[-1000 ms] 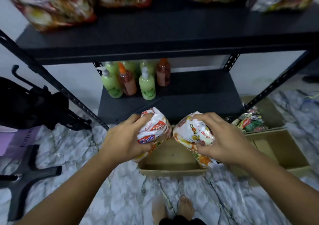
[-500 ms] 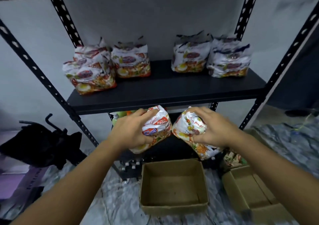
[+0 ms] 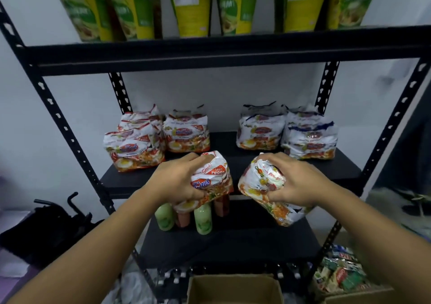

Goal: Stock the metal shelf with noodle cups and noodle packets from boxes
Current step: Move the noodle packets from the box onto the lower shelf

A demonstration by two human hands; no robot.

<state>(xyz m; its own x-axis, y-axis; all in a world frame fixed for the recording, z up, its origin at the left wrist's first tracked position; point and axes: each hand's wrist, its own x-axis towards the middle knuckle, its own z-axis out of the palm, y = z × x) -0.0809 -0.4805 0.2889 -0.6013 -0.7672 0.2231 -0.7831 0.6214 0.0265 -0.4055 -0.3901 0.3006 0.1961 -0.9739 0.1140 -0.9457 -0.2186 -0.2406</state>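
Left hand (image 3: 179,180) grips a red-and-white noodle packet (image 3: 213,175), fingers curled over its top; right hand (image 3: 297,182) clutches a second noodle packet (image 3: 258,183) the same way, crumpling the wrapper. Both are held in the air side by side, just apart, before the middle board of the metal shelf (image 3: 233,54), where stocked packets (image 3: 134,147) sit further back. Noodle cups (image 3: 191,7) line the top board, bottles (image 3: 203,219) stand on the lower board, and a cardboard box (image 3: 233,288) lies below.
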